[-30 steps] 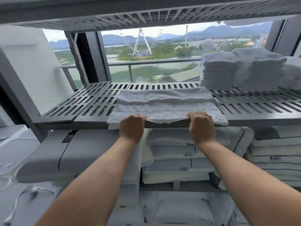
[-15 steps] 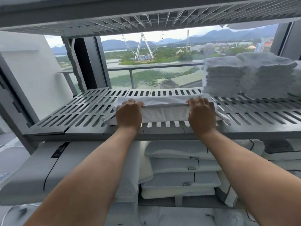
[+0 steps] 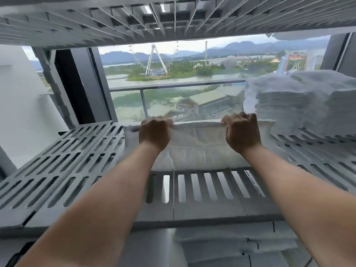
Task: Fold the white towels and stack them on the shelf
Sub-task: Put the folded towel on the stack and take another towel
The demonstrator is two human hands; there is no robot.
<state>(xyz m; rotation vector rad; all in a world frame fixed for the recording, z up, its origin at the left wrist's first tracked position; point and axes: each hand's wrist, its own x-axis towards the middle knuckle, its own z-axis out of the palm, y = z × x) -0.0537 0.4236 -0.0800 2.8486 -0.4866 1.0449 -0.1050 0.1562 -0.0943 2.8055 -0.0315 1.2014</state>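
Both hands are curled shut on the far edge of a folded white towel [image 3: 198, 149], the left hand [image 3: 154, 132] near its left end and the right hand [image 3: 241, 132] near its right end, well apart from each other. The towel lies flat on the slatted grey shelf [image 3: 63, 168], toward the back. Just to the towel's right stands a stack of folded towels [image 3: 300, 105]. Behind the towel, a window [image 3: 173, 74] shows a Ferris wheel [image 3: 154, 58].

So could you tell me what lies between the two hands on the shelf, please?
In the head view, only the folded white towel spans the stretch between the left hand and the right hand, both gripping its far edge on the shelf.
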